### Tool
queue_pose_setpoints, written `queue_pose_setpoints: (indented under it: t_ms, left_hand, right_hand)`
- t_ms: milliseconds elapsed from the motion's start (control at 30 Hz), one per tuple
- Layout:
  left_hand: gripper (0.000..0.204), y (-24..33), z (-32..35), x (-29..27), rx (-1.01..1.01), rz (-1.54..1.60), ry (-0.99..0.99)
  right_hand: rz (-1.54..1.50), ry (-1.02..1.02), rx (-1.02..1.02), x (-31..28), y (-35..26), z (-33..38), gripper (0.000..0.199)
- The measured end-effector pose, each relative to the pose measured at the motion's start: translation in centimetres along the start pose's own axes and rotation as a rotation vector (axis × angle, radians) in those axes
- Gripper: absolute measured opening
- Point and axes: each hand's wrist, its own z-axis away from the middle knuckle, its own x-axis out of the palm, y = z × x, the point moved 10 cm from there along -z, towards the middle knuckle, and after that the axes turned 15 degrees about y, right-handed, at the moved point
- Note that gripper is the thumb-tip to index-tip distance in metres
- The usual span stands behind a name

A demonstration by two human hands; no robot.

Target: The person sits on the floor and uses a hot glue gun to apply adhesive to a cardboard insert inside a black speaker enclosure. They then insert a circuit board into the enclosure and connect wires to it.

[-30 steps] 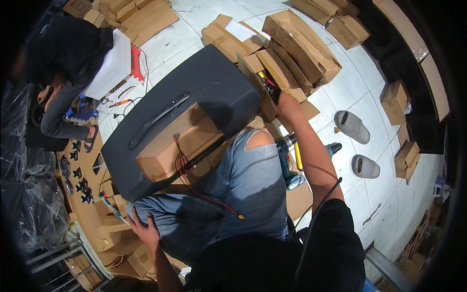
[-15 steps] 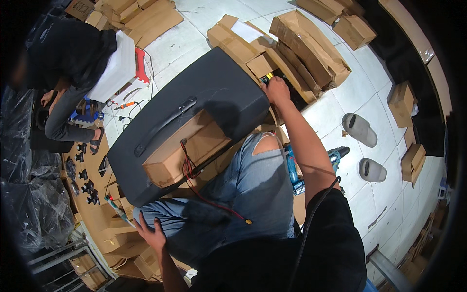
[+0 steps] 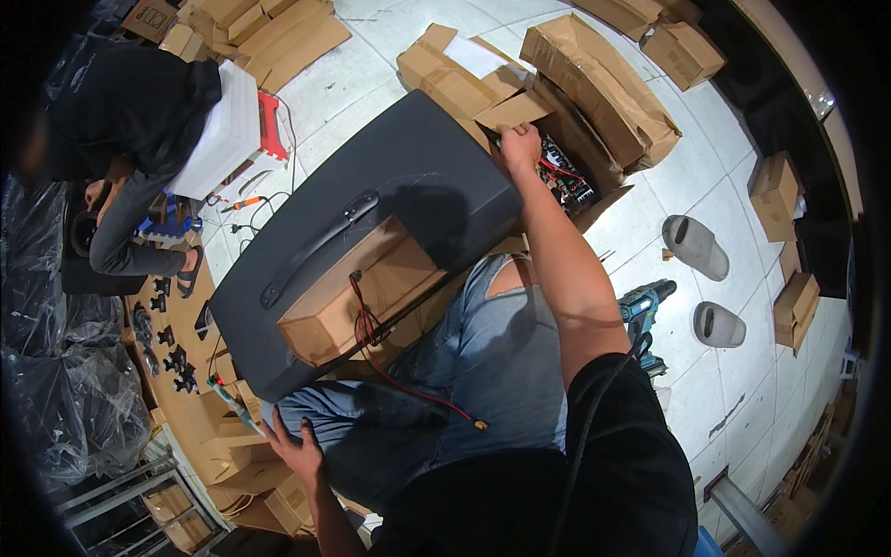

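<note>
A large black speaker-like case (image 3: 371, 195) with a strap handle lies tilted across my lap. Its rectangular opening shows a bare brown inner wall, and red and black wires (image 3: 367, 325) hang out, ending in a yellow connector (image 3: 481, 424) over my jeans. Beyond the case's right end, my right hand (image 3: 522, 148) is closed at the flap (image 3: 515, 112) of an open cardboard box; its fingertips are partly hidden. Inside that box lie circuit boards (image 3: 568, 181) with red wires. My left hand (image 3: 299, 453) rests against my knee with its fingers spread, holding nothing.
A teal power drill (image 3: 645, 311) lies right of my leg, near two grey slippers (image 3: 710, 278). At the far left another person (image 3: 130, 121) sits by a white block (image 3: 218, 130). Small black parts (image 3: 176, 362) lie on cardboard; a soldering iron (image 3: 243, 203) is behind the case.
My right hand has shifted slightly left and up. The box's flap has swung wider, exposing the circuit boards. My left hand stays by the knee; the whole view has shifted slightly.
</note>
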Motion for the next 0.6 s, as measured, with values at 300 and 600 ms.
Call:
queue_pose_setpoints:
  t_ms: [300,600]
  left_hand:
    - [0.066,-0.1,0.2,-0.1,-0.034,-0.027,0.003]
    - [0.066,-0.7,0.3,0.1,-0.043,-0.011,0.004]
  right_hand:
    - [0.157,-0.241,-0.329,-0.5,-1.9,-0.7,0.075]
    - [0.815,-0.452,-0.234,-3.6,3.7,-2.9,0.126]
